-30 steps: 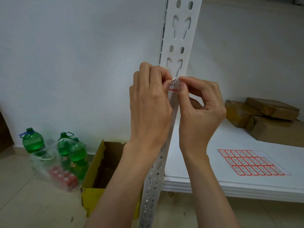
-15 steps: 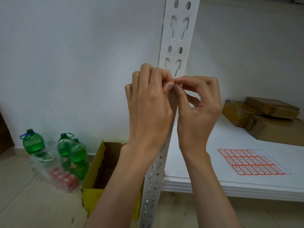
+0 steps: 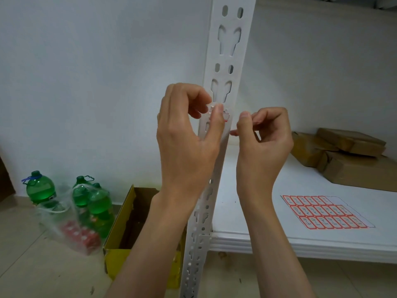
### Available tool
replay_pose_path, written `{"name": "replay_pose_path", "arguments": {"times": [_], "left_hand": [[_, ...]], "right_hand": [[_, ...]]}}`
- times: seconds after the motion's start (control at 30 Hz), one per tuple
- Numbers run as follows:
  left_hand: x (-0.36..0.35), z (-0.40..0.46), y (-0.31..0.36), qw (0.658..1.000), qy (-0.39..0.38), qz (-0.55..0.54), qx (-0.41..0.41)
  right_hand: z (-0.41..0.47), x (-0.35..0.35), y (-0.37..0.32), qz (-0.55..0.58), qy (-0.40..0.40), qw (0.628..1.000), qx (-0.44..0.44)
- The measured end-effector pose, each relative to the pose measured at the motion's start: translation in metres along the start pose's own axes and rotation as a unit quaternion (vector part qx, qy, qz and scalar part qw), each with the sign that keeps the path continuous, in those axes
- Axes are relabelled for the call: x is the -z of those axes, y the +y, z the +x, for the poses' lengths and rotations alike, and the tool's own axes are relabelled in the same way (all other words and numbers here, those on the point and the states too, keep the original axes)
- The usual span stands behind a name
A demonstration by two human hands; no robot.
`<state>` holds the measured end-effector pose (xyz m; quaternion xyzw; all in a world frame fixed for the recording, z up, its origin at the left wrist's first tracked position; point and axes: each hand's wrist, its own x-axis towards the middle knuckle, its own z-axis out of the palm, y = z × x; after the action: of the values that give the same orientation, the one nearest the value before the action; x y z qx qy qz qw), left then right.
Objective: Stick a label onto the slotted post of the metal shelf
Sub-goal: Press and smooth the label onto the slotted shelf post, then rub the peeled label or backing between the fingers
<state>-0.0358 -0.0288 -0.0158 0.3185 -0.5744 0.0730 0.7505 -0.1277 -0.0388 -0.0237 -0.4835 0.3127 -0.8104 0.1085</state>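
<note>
L hand (image 3: 187, 134) thumb on label (image 3: 226, 116) at post (image 3: 231, 48); R hand (image 3: 265, 134) apart, curled, empty.

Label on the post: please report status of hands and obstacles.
Left hand thumb presses label on slotted post. Right hand beside post, fingers curled, holding nothing visible. Nothing in the way.
</note>
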Motion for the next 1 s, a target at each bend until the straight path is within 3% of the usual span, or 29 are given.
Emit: {"name": "replay_pose_path", "arguments": {"times": [0.23,0.57,0.73,1.0], "left_hand": [[-0.015,-0.015,0.012,0.997,-0.066,-0.033,-0.016],[-0.048,-0.058,0.016,0.977,-0.204,-0.012,0.060],[-0.065,-0.087,0.011,0.937,-0.308,0.069,0.150],[-0.081,-0.125,-0.016,0.874,-0.411,0.152,0.211]], "right_hand": [[0.009,0.017,0.006,0.047,-0.014,0.996,-0.072],[0.023,0.073,0.056,-0.125,-0.069,0.972,-0.186],[0.018,0.101,0.077,-0.224,-0.105,0.936,-0.250],[0.006,0.121,0.100,-0.341,-0.189,0.861,-0.326]]}}
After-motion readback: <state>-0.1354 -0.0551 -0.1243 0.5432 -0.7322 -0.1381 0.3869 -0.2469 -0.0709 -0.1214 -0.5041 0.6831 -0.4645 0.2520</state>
